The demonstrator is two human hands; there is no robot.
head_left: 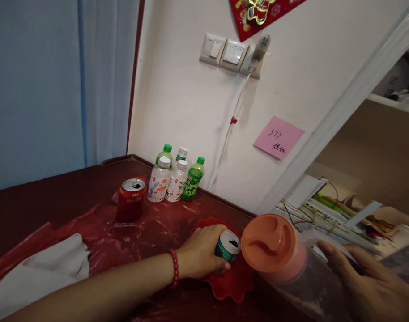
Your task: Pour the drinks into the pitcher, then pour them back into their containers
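Observation:
My left hand, a red bead bracelet at its wrist, is wrapped round a green drink can with an opened top. The can is over a red scalloped dish; whether it rests on the dish is hidden. At the right, my right hand grips the handle of a clear plastic pitcher with an orange lid. The pitcher leans toward the can, its lid close to the can's top. Beyond my left hand, a red can stands upright with its top opened.
Several bottles with green or white caps, among them a green-labelled bottle, stand against the wall. Red plastic film and a white cloth lie on the dark table. A white cable hangs from the socket. Shelves fill the right.

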